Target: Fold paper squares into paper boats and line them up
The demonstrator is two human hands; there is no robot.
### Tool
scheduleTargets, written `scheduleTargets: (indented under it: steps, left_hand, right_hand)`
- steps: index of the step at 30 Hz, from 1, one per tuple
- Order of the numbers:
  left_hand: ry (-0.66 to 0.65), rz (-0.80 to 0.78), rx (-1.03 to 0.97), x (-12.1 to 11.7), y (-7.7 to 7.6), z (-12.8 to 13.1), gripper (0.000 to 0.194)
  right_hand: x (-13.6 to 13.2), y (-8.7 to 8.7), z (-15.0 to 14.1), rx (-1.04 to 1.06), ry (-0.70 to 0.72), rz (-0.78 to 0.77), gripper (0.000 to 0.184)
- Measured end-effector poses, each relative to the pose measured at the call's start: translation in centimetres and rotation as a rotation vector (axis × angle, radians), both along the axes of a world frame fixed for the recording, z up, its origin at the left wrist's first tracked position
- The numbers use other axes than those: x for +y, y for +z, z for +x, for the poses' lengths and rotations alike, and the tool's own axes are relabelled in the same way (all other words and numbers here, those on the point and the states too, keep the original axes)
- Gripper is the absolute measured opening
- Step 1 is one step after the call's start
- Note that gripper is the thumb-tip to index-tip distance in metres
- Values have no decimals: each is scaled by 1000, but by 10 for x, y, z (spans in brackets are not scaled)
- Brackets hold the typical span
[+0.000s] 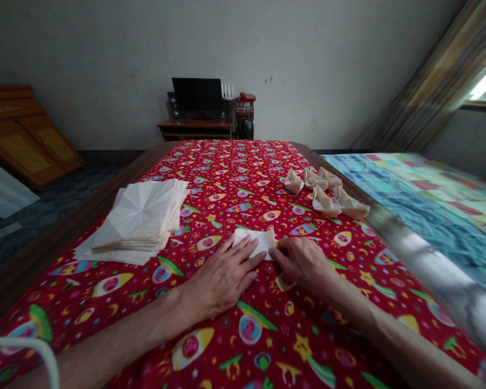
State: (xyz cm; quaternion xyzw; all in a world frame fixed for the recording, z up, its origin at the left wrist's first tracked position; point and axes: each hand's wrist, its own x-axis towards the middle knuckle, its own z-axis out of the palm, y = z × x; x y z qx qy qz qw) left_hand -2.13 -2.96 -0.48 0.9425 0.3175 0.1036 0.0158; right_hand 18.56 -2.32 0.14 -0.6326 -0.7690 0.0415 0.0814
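Observation:
A small folded white paper (263, 237) lies flat on the red patterned cloth in front of me. My left hand (235, 265) rests across its left part, fingers stretched out and pressing it down. At the paper's right edge, my right hand (299, 257) has its thumb and fingertips pinched together on the corner. To the left is a stack of creased white paper sheets (141, 210). Several folded paper boats (324, 201) stand in a group beyond my right hand.
The red cloth (243, 335) covers a long table with a dark wooden edge (117, 173). A bed (409, 210) stands along the right side. At the far wall are a black monitor (197, 98) and a red telephone (247, 98). A white curved tube (44, 351) crosses the lower left.

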Motion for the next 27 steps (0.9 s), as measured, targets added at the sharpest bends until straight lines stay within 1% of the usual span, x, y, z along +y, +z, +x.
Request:
scheduleTargets:
  steps: [3,5,6,8,9,10,12,13,14,16,18,22,27]
  left_hand:
    - [-9,22,-1,0,0,0,41]
    - [-9,25,1,0,1,1,41]
    - [-5,23,5,0,1,1,41]
    - [4,14,16,-1,1,1,41]
    - [6,8,20,-1,1,1,41]
    - [5,0,22,-1,1,1,41]
    - [4,-12,10,-1,0,0,40]
    - [2,-14,-2,-1,-1,0,39]
    - [1,-14,-14,-1,-2,0,38]
    - [0,-5,-31,0,-3,0,38]
    - [2,-2,-24,1,-4,0,40]
    - [19,1,10,0,-4,-2,43]
    - [30,19,14,-1,-5,-11,42]
  right_hand:
    - [0,0,0,3,-7,-1,35]
    - [-3,-1,1,7,5,38,33]
    - [-6,-2,2,7,13,95,31]
    - [-15,-3,3,10,69,273,28]
    - [-21,-3,3,14,121,388,28]
    - [-27,-3,3,21,233,475,30]
    - [-40,-3,1,-12,509,527,36]
    - [-45,-3,0,-36,594,506,38]
    - [-49,-4,0,-46,612,471,39]
    - [-55,-5,-1,-81,598,366,46]
    - [-56,-7,2,-106,581,296,54]
    - [-55,-7,12,-110,579,265,58]
    - [-56,-4,19,-124,572,247,53]
